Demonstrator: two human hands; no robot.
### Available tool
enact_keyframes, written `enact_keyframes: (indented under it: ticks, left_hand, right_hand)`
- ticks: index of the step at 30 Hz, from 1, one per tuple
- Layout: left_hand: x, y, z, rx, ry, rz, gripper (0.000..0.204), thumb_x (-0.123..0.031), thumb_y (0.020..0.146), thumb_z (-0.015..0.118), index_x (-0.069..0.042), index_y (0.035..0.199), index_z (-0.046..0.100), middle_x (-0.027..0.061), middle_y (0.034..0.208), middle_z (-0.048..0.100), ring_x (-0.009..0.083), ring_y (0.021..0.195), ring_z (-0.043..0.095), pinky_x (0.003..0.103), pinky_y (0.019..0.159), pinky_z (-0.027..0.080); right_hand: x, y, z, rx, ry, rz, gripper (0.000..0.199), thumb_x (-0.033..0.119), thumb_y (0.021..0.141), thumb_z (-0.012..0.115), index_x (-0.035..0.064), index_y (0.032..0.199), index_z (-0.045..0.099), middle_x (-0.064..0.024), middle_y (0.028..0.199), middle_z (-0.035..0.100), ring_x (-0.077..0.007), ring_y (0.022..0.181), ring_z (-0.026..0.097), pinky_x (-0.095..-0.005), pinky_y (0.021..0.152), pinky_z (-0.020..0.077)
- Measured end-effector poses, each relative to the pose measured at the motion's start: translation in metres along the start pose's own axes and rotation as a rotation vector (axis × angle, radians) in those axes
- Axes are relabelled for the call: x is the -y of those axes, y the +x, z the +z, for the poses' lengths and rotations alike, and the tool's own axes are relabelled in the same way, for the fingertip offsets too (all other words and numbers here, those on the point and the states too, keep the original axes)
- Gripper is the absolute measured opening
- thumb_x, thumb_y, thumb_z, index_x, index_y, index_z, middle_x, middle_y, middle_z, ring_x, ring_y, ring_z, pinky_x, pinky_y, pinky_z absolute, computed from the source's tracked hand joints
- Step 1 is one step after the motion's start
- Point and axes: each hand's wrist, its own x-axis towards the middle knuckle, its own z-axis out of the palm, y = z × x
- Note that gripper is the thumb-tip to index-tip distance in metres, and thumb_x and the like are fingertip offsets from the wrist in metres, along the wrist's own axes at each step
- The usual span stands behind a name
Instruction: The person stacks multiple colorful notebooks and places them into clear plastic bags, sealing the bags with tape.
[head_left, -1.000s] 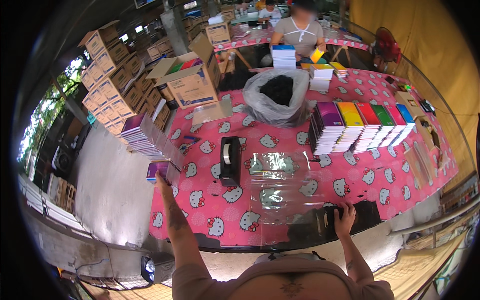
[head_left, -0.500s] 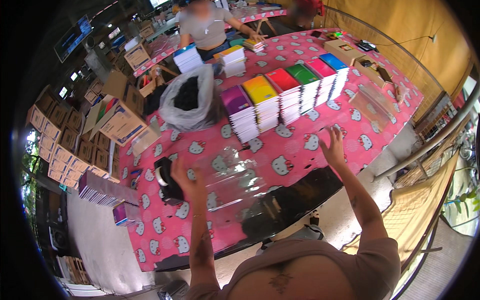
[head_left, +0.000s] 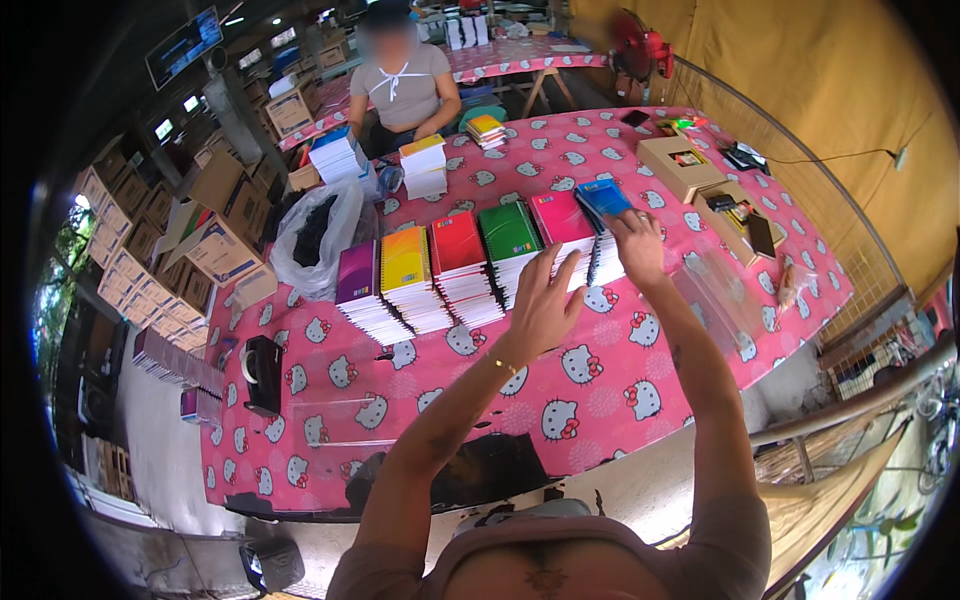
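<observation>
A row of spiral notebook stacks stands across the table, purple, yellow, red, green, pink and blue at the right end. My right hand reaches over the near edge of the top blue notebook, its fingers bent onto the cover; the thumb side is partly hidden. In front of the green and pink stacks is my left hand, fingers apart and nothing held. Its fingertips overlap the pink stack's near side; whether they touch I cannot tell.
A black tape dispenser and clear plastic sheets lie at the near left. More clear plastic and open cartons are at the right. A white plastic bag sits left; a co-worker sits across by smaller notebook piles.
Both my hands have moved to the right-end stacks, the left from beside the tape dispenser, the right from above bare tablecloth. The view has shifted. The co-worker's outstretched arm has drawn back.
</observation>
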Motion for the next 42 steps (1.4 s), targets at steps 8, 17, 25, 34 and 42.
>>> enact_keyframes:
  ticks: [8, 17, 25, 34, 42]
  left_hand:
    - [0.020, 0.083, 0.096, 0.080, 0.136, 0.057, 0.058, -0.022, 0.089, 0.068, 0.001, 0.138, 0.048, 0.0247, 0.142, 0.045, 0.0421, 0.127, 0.047, 0.052, 0.107, 0.039]
    - [0.038, 0.099, 0.120, 0.174, 0.239, 0.194, 0.029, -0.011, 0.088, 0.059, -0.009, 0.115, 0.070, 0.0105, 0.101, 0.073, 0.0286, 0.097, 0.068, 0.051, 0.101, 0.044]
    - [-0.054, 0.048, -0.017, 0.161, -0.040, -0.057, 0.015, -0.012, 0.084, 0.066, -0.002, 0.095, 0.068, 0.0147, 0.072, 0.065, 0.0290, 0.064, 0.066, 0.038, 0.056, 0.052]
    - [-0.008, -0.127, 0.058, 0.390, -0.164, -0.562, 0.024, -0.026, 0.092, 0.063, -0.003, 0.092, 0.069, 0.0191, 0.077, 0.068, 0.0372, 0.073, 0.068, 0.047, 0.066, 0.053]
    - [0.119, -0.059, -0.104, 0.001, 0.666, -0.439, 0.059, -0.014, 0.083, 0.069, -0.009, 0.140, 0.053, 0.0160, 0.145, 0.051, 0.0331, 0.137, 0.045, 0.061, 0.110, 0.032]
  right_hand:
    - [-0.022, -0.127, -0.047, -0.344, 1.102, 0.736, 0.032, -0.020, 0.079, 0.051, 0.0041, 0.096, 0.063, -0.0052, 0.092, 0.061, -0.0169, 0.091, 0.059, -0.0316, 0.076, 0.0476]
    - [0.068, -0.238, 0.009, 0.407, 0.912, 0.682, 0.016, -0.003, 0.081, 0.061, 0.0051, 0.090, 0.071, -0.0114, 0.103, 0.067, -0.0284, 0.081, 0.067, -0.0364, 0.075, 0.0539]
    - [0.094, -0.229, 0.000, 0.532, 0.931, 0.660, 0.036, 0.015, 0.079, 0.077, 0.0129, 0.113, 0.067, -0.0090, 0.112, 0.062, -0.0311, 0.094, 0.064, -0.0406, 0.081, 0.0528]
    - [0.110, -0.181, 0.016, 0.497, 0.730, 0.555, 0.047, 0.014, 0.076, 0.077, 0.0134, 0.121, 0.063, -0.0146, 0.126, 0.054, -0.0360, 0.118, 0.053, -0.0492, 0.098, 0.0446]
    - [0.140, 0.016, 0.035, 0.010, 0.410, -0.034, 0.044, 0.013, 0.083, 0.070, 0.0106, 0.127, 0.063, -0.0083, 0.140, 0.051, -0.0298, 0.128, 0.049, -0.0494, 0.101, 0.0405]
